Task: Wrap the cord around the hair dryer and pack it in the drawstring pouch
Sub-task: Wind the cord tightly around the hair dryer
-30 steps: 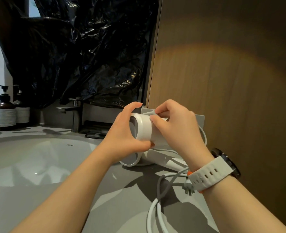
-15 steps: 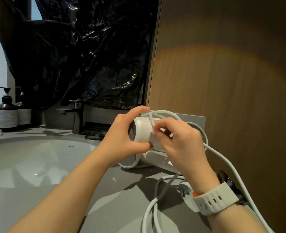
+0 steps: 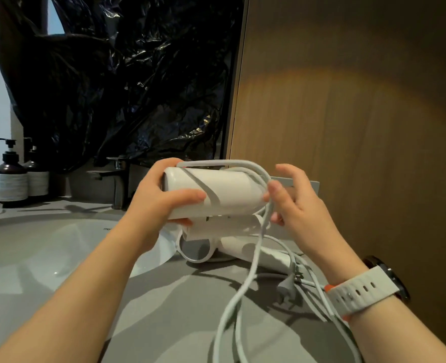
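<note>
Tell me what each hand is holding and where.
Left hand holds the white cylindrical plastic hair dryer round its barrel's left end; right hand pinches the white cord beside the barrel's other end.

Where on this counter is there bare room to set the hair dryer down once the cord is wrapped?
The counter is bare nearest you, between the sink rim and the loose cord. A strip lies behind the sink, between the pump bottles and the faucet. Crowded: the right side by the wooden panel, with cord loops, the plug and a white ringed piece.
</note>
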Tool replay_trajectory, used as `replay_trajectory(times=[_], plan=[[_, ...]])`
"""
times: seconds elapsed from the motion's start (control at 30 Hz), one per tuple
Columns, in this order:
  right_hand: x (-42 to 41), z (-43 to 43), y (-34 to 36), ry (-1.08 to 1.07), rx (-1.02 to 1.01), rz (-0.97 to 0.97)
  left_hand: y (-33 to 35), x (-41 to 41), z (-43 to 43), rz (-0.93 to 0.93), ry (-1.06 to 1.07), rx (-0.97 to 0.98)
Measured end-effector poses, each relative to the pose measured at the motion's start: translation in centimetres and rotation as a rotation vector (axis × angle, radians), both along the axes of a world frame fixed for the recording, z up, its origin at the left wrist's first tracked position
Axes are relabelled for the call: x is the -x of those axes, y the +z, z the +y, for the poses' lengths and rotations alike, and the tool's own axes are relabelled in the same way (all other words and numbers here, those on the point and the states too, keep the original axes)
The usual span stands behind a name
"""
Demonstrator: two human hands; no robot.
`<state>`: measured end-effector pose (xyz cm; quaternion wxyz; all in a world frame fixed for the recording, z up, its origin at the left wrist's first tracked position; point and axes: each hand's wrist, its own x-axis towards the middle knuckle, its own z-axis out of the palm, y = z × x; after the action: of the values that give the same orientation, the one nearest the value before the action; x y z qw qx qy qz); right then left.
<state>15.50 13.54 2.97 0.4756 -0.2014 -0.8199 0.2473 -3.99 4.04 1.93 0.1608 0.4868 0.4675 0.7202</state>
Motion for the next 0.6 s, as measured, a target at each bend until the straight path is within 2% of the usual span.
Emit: replay_trajectory(times=[0.07,0.1,0.23,0.33,0.47,0.6], plan=[[-0.2,1.0,-0.4,-0.028,0.115,0.072,0.0,0.2,0.1,-0.07,-0.019,0.026],[-0.2,1.6,-0.7,-0.059,0.135,0.042,-0.1,0.2,0.1,-0.093,-0.024,0.033],[0.1,4.4,-2.0,-0.188,0.095,-0.287,0.0,0.4,0.2,-0.202,-0.072,0.041],[0.1,6.5,-2.1,-0.257,0.072,-0.277,-0.2,0.5,0.5,-0.277,-0.071,0.069],[-0.7,8.3,-3.1,-0.331,0.396,-0.109,-0.6,0.2,0.8,-0.432,-0.049,0.104],[-1.3,9.8,-5.4,-0.478,0.506,-0.305,-0.7,0.0,1.2,-0.589,-0.044,0.105]])
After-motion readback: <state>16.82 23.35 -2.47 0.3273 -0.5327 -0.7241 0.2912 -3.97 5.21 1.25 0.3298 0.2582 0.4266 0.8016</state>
